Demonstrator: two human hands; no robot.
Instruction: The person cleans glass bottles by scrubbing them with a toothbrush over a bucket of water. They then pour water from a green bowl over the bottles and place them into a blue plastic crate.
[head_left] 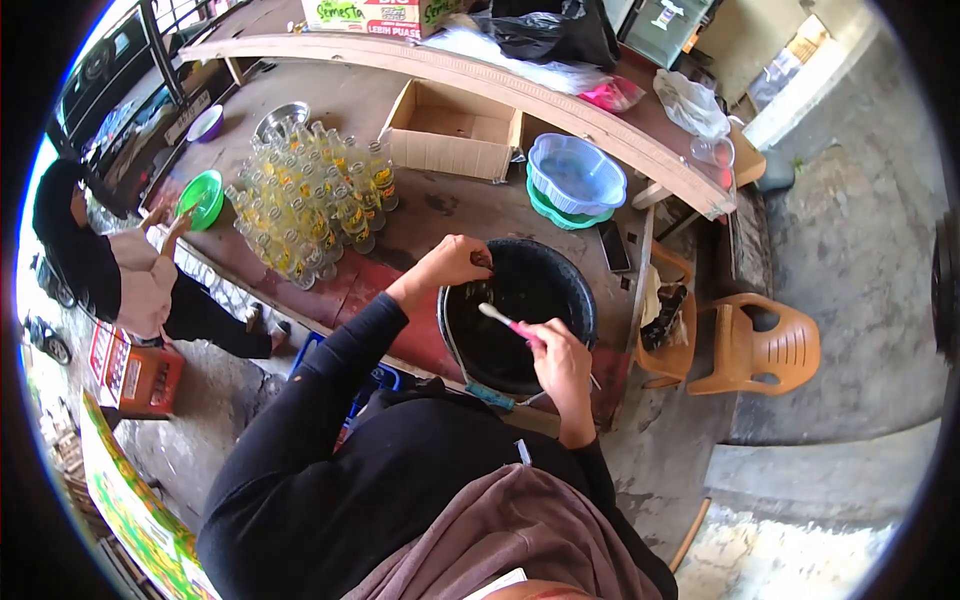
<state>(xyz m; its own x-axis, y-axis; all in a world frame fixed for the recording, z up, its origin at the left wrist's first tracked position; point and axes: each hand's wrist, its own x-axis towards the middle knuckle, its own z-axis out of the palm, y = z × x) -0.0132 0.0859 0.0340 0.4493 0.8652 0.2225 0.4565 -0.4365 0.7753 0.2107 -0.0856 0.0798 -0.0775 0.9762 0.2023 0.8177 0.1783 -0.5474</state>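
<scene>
My left hand [455, 262] is over the left rim of a black bucket [585, 300], its fingers pinched together; whatever they hold is too small to make out. In my right hand [562, 360] is a pink and white toothbrush [510, 322], its bristle end pointing up and left over the bucket. Dark liquid seems to fill the bucket, which stands on the table near its front edge. Many clear glass bottles [315, 200] with yellow markings stand grouped to the left of the bucket.
Behind the bucket are an open cardboard box [452, 150] and stacked blue and green basins [575, 175]. A phone [614, 246] lies at the right. Another person [135, 270] at the left touches a green basin [203, 200]. Orange chairs [765, 345] stand at the right.
</scene>
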